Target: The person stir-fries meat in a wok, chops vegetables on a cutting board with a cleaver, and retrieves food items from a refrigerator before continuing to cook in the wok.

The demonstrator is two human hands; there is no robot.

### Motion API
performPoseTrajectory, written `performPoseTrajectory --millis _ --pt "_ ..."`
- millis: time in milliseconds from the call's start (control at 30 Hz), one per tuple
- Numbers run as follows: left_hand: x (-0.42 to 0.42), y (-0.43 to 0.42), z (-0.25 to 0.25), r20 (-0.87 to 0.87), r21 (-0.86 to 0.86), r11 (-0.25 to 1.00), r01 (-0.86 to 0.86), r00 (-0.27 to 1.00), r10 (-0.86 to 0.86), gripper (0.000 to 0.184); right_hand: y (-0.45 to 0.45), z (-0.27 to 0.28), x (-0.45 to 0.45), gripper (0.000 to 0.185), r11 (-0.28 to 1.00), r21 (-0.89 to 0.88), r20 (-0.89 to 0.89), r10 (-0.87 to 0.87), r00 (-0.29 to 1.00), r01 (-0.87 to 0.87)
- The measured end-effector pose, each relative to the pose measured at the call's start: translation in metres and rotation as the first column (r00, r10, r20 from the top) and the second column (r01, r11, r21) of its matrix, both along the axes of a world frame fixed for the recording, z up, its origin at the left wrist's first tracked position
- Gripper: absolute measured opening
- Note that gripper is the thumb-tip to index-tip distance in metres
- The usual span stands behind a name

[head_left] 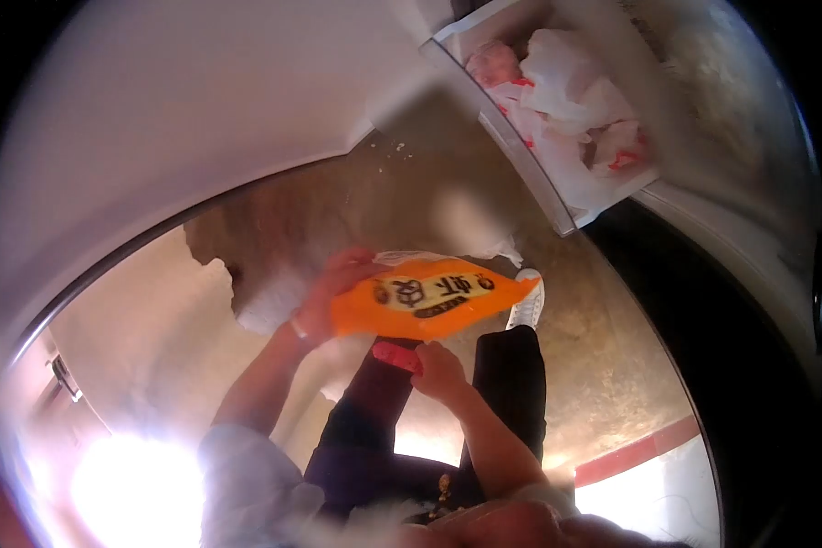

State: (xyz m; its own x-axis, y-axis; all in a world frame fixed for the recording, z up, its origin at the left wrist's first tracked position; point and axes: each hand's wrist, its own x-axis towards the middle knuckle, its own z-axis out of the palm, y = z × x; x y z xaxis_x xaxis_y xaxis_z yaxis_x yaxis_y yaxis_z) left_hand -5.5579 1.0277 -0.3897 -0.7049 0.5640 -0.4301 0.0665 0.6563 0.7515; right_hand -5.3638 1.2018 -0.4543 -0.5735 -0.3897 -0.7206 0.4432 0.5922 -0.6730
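An orange bag with dark printed characters on a pale label is in front of my knees. My left hand grips its left end, with the fingers partly behind the bag. Just below the bag, my right hand is closed around a small red object near my thigh. What the red object is, I cannot make out.
An open drawer at the upper right holds white and pink plastic bags. A large pale door panel spans the upper left. A white shoe stands on the brown floor.
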Motion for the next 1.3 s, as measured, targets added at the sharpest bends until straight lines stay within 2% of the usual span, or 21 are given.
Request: performPoseTrajectory --millis 33,100,167,267,367,433,500,567,633,733,833,900,967,1033,1067,1100,1133,1200,1300 --pt "-0.004 0.0 0.013 0.009 0.086 0.992 -0.091 0.996 0.09 0.038 0.0 -0.002 0.001 0.023 0.999 -0.006 -0.015 -0.037 0.999 0.037" --pt "-0.012 -0.008 0.026 0.374 0.312 0.835 -0.453 0.867 0.33 0.037 -0.001 -0.007 0.002 0.024 0.993 -0.011 -0.04 -0.115 0.993 0.114" --pt "-0.008 -0.018 0.044 0.278 0.313 0.744 -0.59 0.806 0.522 0.038 0.0 -0.01 0.003 0.024 0.984 -0.008 -0.06 -0.18 0.982 0.18" --pt "-0.033 0.018 0.077 0.325 0.371 0.535 -0.759 0.646 0.691 0.038 0.002 -0.01 0.0 0.024 0.973 -0.002 -0.048 -0.229 0.972 0.229" --pt "-0.065 0.08 0.084 0.654 0.489 0.137 -0.862 0.466 0.596 0.049 0.002 -0.003 -0.002 0.024 0.968 0.004 -0.049 -0.249 0.967 0.25" --pt "-0.078 0.108 0.059 0.622 0.52 0.119 -0.846 0.47 0.626 0.042 0.003 0.002 -0.006 0.024 0.965 -0.005 -0.07 -0.263 0.962 0.263" --pt "-0.082 0.14 0.013 0.281 0.537 0.377 -0.755 0.581 0.764 0.037 0.008 -0.003 -0.007 0.025 0.962 -0.027 -0.089 -0.274 0.958 0.273" --pt "-0.079 0.157 0.006 0.224 0.493 0.428 -0.757 0.586 0.779 0.032 0.007 -0.007 -0.001 0.026 0.954 -0.022 -0.112 -0.299 0.948 0.299" --pt "-0.084 0.168 0.015 0.466 0.436 0.288 -0.852 0.488 0.738 0.03 0.008 -0.011 0.002 0.026 0.95 -0.019 -0.105 -0.313 0.944 0.313" --pt "-0.077 0.168 0.024 0.557 0.253 0.346 -0.903 0.429 0.711 0.029 0.013 -0.015 -0.003 0.026 0.94 -0.012 -0.079 -0.34 0.937 0.34" --pt "-0.09 0.175 -0.006 0.316 0.355 0.563 -0.746 0.662 0.679 0.03 0.012 -0.007 -0.006 0.028 0.928 -0.025 -0.089 -0.374 0.923 0.373" --pt "-0.116 0.207 -0.02 0.618 0.422 0.275 -0.864 0.497 0.61 0.03 0.014 -0.007 -0.01 0.029 0.93 -0.028 -0.095 -0.367 0.925 0.366" --pt "-0.142 0.24 -0.047 0.653 0.457 0.204 -0.866 0.482 0.585 0.032 0.015 -0.008 -0.01 0.033 0.932 -0.026 -0.101 -0.361 0.927 0.36" --pt "-0.167 0.259 -0.107 0.514 0.551 0.354 -0.756 0.641 0.57 0.036 0.017 -0.005 -0.011 0.035 0.932 -0.026 -0.108 -0.363 0.926 0.362" --pt "-0.174 0.269 -0.119 0.1 0.558 0.567 -0.605 0.728 0.678 0.037 0.019 -0.003 -0.012 0.036 0.931 -0.026 -0.11 -0.364 0.925 0.363" --pt "-0.181 0.28 -0.13 -0.339 0.43 0.723 -0.541 0.645 0.685 0.039 0.02 -0.001 -0.012 0.037 0.93 -0.027 -0.109 -0.366 0.924 0.365" --pt "-0.192 0.284 -0.138 -0.498 0.274 0.782 -0.56 0.612 0.614 0.041 0.021 -0.001 -0.011 0.038 0.932 -0.024 -0.107 -0.361 0.926 0.36" --pt "-0.208 0.28 -0.137 -0.479 0.037 0.834 -0.551 0.723 0.499 0.046 0.02 0.002 -0.007 0.039 0.935 -0.017 -0.102 -0.355 0.929 0.355" --pt "-0.226 0.274 -0.129 -0.404 -0.143 0.882 -0.449 0.84 0.362 0.056 0.016 -0.001 -0.001 0.039 0.931 -0.018 -0.092 -0.366 0.926 0.366"
